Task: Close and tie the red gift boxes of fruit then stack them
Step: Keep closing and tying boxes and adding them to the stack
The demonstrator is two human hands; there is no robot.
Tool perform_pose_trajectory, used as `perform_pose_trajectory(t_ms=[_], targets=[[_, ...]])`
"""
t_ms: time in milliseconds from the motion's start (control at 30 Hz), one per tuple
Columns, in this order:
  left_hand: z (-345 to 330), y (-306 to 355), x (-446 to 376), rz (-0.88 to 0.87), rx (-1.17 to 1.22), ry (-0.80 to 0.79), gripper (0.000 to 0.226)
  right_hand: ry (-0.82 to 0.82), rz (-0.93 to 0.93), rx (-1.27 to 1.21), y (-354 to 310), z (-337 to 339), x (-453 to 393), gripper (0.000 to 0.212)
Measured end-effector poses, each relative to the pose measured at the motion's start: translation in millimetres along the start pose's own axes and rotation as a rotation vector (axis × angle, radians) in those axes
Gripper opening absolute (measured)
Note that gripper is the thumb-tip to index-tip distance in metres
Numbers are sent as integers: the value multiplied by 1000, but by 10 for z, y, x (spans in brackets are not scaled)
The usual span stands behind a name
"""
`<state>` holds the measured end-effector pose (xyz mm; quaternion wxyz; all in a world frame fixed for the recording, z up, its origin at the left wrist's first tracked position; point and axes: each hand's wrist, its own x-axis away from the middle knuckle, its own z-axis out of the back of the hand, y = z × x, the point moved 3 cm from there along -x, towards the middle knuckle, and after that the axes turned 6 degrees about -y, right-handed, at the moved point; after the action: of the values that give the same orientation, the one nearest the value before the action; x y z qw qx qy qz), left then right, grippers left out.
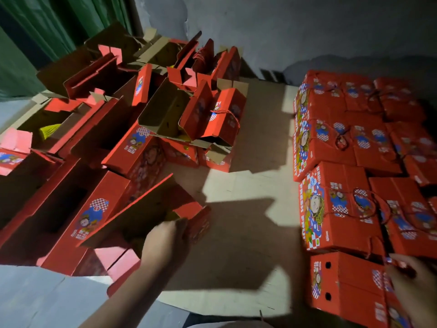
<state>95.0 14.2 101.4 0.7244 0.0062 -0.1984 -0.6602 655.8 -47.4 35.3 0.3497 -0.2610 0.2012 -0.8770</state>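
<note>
Head view blurs the right hand (pixel 408 284) on a closed red box (pixel 347 284) (grip unreadable); left hand (pixel 165 240) grips an open box flap (pixel 151 209).

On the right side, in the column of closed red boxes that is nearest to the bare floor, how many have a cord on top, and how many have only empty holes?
Cord on top: 3 (far box, middle box, third box)
Empty cord holes: 1 (nearest box)
Total: 4
</note>
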Motion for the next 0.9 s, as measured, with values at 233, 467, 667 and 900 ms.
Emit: perform_pose_trajectory(t_ms=[233,467,667,900], targets=[[-295,783,175,-500,-88,-30,20,-11,114,-166,-580,60,432,18],[-850,1254,492,-721,-470,-250,33,-74,349,-185,-891,-123,900,21],[-661,1250,672,-770,-242,-136,18,-374,503,-230,-1159,-608,1303,29],[-398,998,1061,-832,-188,243,9,-648,527,-156,-1099,-973,1495,59]])
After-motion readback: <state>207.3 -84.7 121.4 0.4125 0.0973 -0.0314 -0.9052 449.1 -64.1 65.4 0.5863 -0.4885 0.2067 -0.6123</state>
